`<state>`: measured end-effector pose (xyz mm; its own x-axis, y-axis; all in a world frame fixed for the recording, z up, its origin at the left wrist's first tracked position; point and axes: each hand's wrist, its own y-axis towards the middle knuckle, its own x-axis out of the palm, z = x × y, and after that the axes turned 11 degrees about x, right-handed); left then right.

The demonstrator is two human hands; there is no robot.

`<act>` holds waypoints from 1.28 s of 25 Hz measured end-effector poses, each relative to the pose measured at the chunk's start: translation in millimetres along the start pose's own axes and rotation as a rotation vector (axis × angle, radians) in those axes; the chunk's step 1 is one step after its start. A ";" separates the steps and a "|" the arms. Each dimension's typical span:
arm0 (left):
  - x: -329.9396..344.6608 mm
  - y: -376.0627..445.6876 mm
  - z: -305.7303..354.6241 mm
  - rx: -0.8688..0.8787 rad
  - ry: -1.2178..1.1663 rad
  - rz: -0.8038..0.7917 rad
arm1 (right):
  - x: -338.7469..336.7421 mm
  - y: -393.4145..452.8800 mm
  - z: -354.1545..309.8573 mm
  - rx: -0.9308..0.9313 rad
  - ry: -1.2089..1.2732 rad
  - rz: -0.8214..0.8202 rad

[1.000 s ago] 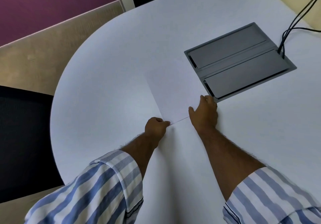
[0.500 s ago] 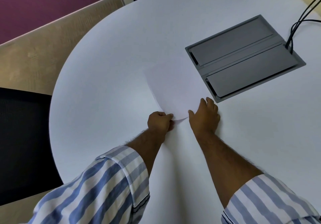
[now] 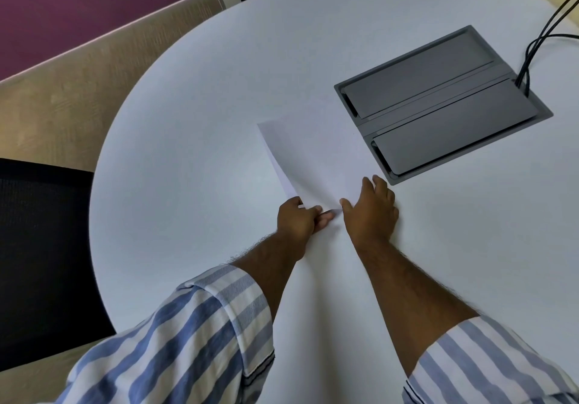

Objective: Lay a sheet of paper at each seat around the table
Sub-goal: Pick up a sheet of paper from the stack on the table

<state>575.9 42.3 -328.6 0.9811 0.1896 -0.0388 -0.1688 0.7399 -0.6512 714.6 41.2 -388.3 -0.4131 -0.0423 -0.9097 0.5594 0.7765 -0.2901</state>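
Observation:
A white sheet of paper (image 3: pixel 313 159) lies on the white round-ended table (image 3: pixel 188 159), its near left corner lifted off the surface. My left hand (image 3: pixel 297 218) pinches that near edge between thumb and fingers. My right hand (image 3: pixel 372 209) lies flat, fingers spread, on the sheet's near right part, close to the grey hatch. More white paper seems to lie under my forearms, but its edges are hard to tell from the table.
A grey cable hatch (image 3: pixel 438 99) with two lids is set in the table right of the sheet, with black cables (image 3: pixel 539 37) rising from its far corner. A black mesh chair (image 3: pixel 40 256) stands at the table's left edge.
My left hand has raised the sheet's near left corner, so the left edge now curls up. My right hand has barely shifted.

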 end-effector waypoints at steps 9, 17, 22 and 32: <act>-4.0 5.7 3.2 0.130 0.136 -0.018 | -7.3 -2.1 4.8 0.055 0.370 0.029; -8.9 0.6 13.5 0.158 0.092 -0.037 | -17.3 -40.8 1.6 0.700 1.217 -0.599; -14.2 -11.0 28.3 0.183 0.030 -0.079 | -30.0 -27.9 1.4 0.730 1.737 -0.952; -72.7 -29.3 51.7 0.352 0.349 -0.302 | -76.9 19.5 8.5 0.554 1.489 -0.888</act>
<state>504.7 40.2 -267.6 0.9537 -0.2434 -0.1765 0.1612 0.9095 -0.3833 763.3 54.3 -326.5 -0.7393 0.4947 0.4569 -0.1401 0.5507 -0.8228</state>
